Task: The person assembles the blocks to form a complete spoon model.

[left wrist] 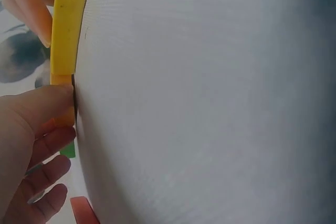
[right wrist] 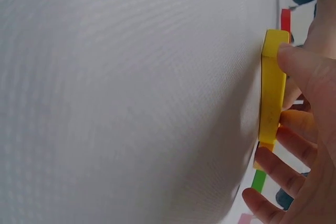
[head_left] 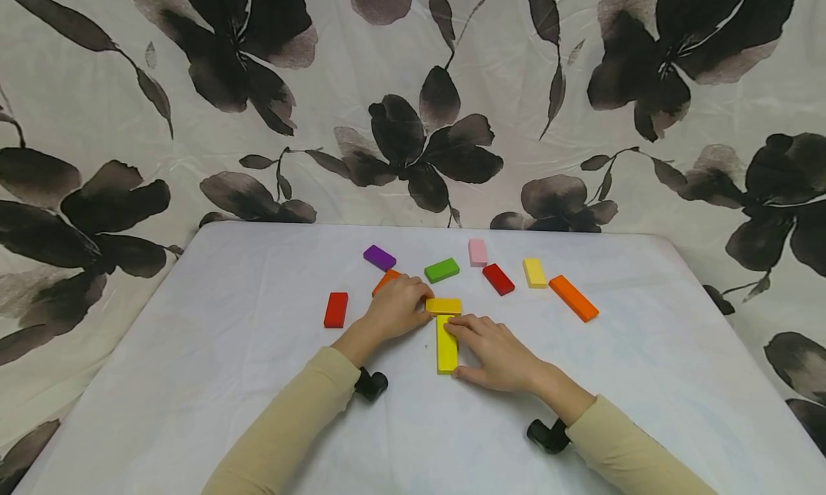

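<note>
A long yellow block [head_left: 447, 351] lies lengthwise on the white table. At its far end a shorter amber-yellow block [head_left: 445, 306] sits crosswise, the two forming a T. My left hand [head_left: 401, 305] pinches the left end of the amber block; in the left wrist view, the thumb [left wrist: 50, 100] is on the near side of that amber block [left wrist: 63, 116]. Fairly straight fingers of my right hand [head_left: 497, 353] touch the long block along its right side. The right wrist view has the thumb [right wrist: 299, 64] near one end of the long block [right wrist: 272, 93].
Beyond the hands lie purple [head_left: 379, 257], green [head_left: 442, 270], pink [head_left: 477, 252] and red [head_left: 498, 279] blocks. Farther right are a pale yellow block [head_left: 534, 273] and a long orange one [head_left: 573, 298]. Another red block [head_left: 335, 310] lies left; an orange block [head_left: 385, 281] is partly behind the left hand.
</note>
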{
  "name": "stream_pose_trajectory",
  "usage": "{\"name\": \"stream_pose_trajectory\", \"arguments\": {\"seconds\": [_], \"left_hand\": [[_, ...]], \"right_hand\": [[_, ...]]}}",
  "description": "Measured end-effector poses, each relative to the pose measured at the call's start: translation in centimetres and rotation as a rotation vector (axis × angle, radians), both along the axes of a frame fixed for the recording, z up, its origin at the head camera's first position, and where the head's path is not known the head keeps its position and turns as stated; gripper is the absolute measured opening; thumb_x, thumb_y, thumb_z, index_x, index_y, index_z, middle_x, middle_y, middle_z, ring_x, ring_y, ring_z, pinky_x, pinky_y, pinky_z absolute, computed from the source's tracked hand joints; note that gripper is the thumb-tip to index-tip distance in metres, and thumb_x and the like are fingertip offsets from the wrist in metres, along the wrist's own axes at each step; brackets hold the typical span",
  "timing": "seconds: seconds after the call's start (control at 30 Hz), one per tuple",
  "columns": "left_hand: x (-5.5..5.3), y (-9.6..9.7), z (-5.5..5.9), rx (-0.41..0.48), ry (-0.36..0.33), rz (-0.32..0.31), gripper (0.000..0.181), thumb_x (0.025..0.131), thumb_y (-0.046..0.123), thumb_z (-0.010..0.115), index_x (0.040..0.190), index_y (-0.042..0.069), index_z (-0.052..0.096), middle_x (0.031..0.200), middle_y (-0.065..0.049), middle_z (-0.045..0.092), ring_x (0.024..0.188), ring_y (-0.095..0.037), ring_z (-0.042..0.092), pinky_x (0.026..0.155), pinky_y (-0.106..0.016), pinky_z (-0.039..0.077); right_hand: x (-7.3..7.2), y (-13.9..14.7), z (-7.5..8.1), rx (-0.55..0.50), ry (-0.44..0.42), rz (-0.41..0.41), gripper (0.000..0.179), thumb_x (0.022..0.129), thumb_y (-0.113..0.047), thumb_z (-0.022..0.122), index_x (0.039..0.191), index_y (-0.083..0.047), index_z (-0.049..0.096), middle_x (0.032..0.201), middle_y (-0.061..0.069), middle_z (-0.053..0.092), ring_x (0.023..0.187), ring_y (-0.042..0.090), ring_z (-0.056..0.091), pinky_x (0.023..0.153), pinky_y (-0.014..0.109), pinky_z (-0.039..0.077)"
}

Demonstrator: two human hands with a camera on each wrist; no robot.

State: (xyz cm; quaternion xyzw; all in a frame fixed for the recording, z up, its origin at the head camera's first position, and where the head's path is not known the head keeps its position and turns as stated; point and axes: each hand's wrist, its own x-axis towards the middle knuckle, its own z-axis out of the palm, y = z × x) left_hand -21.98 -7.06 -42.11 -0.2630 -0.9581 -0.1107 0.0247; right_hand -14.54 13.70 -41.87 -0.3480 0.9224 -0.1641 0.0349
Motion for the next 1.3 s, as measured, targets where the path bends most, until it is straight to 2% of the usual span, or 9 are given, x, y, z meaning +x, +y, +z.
{"name": "stream_pose_trajectory", "arguments": {"seconds": [0.33, 0.73, 1.3], "left_hand": [[-0.06, -0.05, -0.18, 0.006, 0.003, -0.006, 0.030, 0.077, 0.031, 0.073, 0.101, 0.015, 0.069, 0.087, 0.004, 0.060, 0.076, -0.012, 0.047, 0.067, -0.021, 0.043], [0.14, 0.11, 0.25, 0.009, -0.038, -0.004, 0.032, 0.077, 0.032, 0.074, 0.104, 0.015, 0.068, 0.090, 0.003, 0.062, 0.078, -0.013, 0.049, 0.071, -0.022, 0.045], [-0.68, 0.21, 0.02, 0.028, -0.055, 0.012, 0.032, 0.077, 0.032, 0.074, 0.103, 0.014, 0.068, 0.091, 0.002, 0.062, 0.081, -0.014, 0.051, 0.076, -0.025, 0.047]], "right_hand": [[0.01, -0.06, 0.13, 0.003, 0.002, -0.003, 0.066, 0.081, -0.038, 0.067, 0.136, -0.010, 0.045, 0.134, 0.005, 0.044, 0.116, 0.022, 0.045, 0.090, 0.039, 0.041], [-0.21, -0.08, 0.04, 0.020, 0.024, -0.010, 0.065, 0.080, -0.041, 0.068, 0.135, -0.012, 0.046, 0.134, 0.005, 0.045, 0.116, 0.022, 0.045, 0.090, 0.040, 0.041], [-0.81, -0.07, 0.27, 0.039, 0.015, -0.028, 0.065, 0.080, -0.041, 0.067, 0.135, -0.013, 0.047, 0.137, 0.005, 0.044, 0.119, 0.024, 0.044, 0.090, 0.043, 0.041]]}}
